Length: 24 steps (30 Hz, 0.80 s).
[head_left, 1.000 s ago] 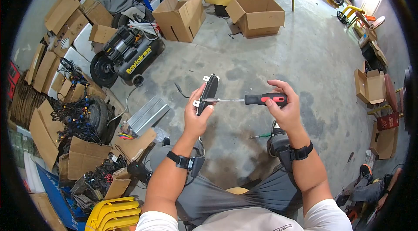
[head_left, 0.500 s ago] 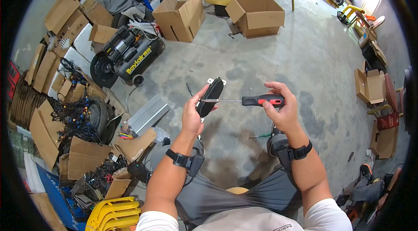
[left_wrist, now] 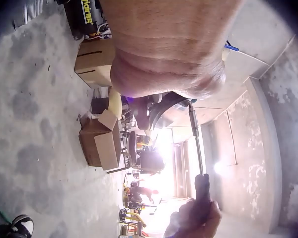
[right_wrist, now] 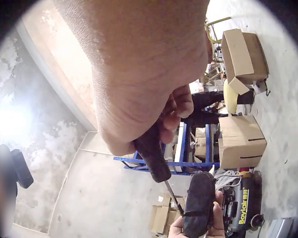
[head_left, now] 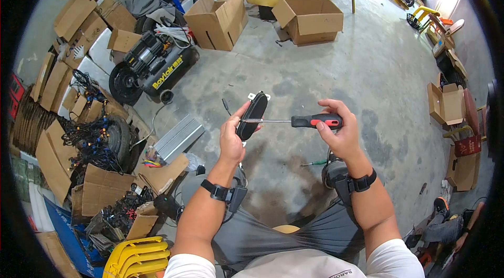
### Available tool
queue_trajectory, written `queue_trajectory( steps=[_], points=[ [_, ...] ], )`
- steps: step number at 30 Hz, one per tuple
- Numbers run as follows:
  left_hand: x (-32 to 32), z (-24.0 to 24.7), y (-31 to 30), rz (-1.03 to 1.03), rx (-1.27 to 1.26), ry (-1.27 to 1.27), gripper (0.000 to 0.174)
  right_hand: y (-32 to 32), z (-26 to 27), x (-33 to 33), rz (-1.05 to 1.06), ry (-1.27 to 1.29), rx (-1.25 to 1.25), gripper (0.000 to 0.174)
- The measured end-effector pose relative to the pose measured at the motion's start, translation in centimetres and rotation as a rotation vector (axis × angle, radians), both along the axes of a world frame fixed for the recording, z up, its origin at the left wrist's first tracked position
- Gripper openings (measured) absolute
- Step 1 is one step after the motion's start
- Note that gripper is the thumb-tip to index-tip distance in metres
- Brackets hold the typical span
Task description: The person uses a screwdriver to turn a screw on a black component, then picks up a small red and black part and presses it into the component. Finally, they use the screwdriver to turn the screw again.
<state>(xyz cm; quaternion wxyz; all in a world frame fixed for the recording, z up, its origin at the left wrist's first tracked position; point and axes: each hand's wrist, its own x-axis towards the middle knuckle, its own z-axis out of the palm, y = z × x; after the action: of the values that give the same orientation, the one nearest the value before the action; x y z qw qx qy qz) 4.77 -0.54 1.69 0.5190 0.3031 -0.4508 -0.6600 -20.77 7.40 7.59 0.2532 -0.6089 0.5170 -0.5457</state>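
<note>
My left hand (head_left: 231, 140) holds up a black elongated oval part (head_left: 257, 110) with pale metal tabs at its ends, its fingers partly hidden behind it. A short cable with a dark plug (head_left: 226, 104) sticks out beyond that hand. The right hand (head_left: 345, 134) grips the red and black handle of a screwdriver (head_left: 316, 120), thumb along the near side. The shaft runs level to the left, its tip end at the part's left edge beside the left fingers. In the right wrist view the tip end meets the lower side of the oval part (right_wrist: 198, 201).
Left stand an air compressor (head_left: 165, 71), a grey finned metal piece (head_left: 179, 139) and cardboard with tangled cables. Two open cardboard boxes (head_left: 317, 23) are ahead. A green-handled screwdriver (head_left: 316, 162) lies on the floor by the right shoe. Another person's leg (head_left: 441, 231) shows at lower right.
The oval part has turned so more of its broad face shows, and the left thumb has gone from its front to behind it. The screwdriver has shifted slightly left.
</note>
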Motion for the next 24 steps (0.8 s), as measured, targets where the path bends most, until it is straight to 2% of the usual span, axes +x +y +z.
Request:
queue_trajectory(
  steps=[2, 8, 10, 13, 17, 19, 22, 24],
  points=[
    [-0.2, 0.4, 0.0, 0.038, 0.009, -0.101, 0.052, 0.0, 0.0, 0.2, -0.008, 0.004, 0.011, 0.039],
    [-0.1, -0.9, -0.6, 0.155, 0.082, -0.044, 0.049, 0.1, 0.2, 0.7, 0.017, -0.024, 0.051, 0.033],
    [-0.1, -0.9, -0.8, 0.193, 0.067, -0.066, 0.045, -0.1, -0.5, 0.4, 0.121, -0.203, 0.309, 0.033],
    [-0.2, -1.1, -0.7, 0.203, 0.091, -0.097, 0.041, -0.7, -1.5, 0.3, 0.162, -0.249, 0.414, 0.033],
    [-0.1, -1.6, -0.7, 0.226, 0.152, -0.153, 0.039, -1.1, -2.0, 0.5, 0.144, -0.235, 0.41, 0.037],
    [-0.1, -1.7, -0.8, 0.22, 0.157, -0.166, 0.039, -1.3, -2.8, 0.3, 0.107, -0.103, 0.242, 0.046],
    [-0.3, -2.0, -1.3, 0.191, 0.161, -0.181, 0.039, -1.1, -3.2, 0.3, 0.118, -0.168, 0.259, 0.055],
    [-0.2, -1.6, -1.1, 0.229, 0.204, -0.167, 0.039, -0.8, -3.3, 0.3, 0.093, -0.113, 0.21, 0.054]
  ],
)
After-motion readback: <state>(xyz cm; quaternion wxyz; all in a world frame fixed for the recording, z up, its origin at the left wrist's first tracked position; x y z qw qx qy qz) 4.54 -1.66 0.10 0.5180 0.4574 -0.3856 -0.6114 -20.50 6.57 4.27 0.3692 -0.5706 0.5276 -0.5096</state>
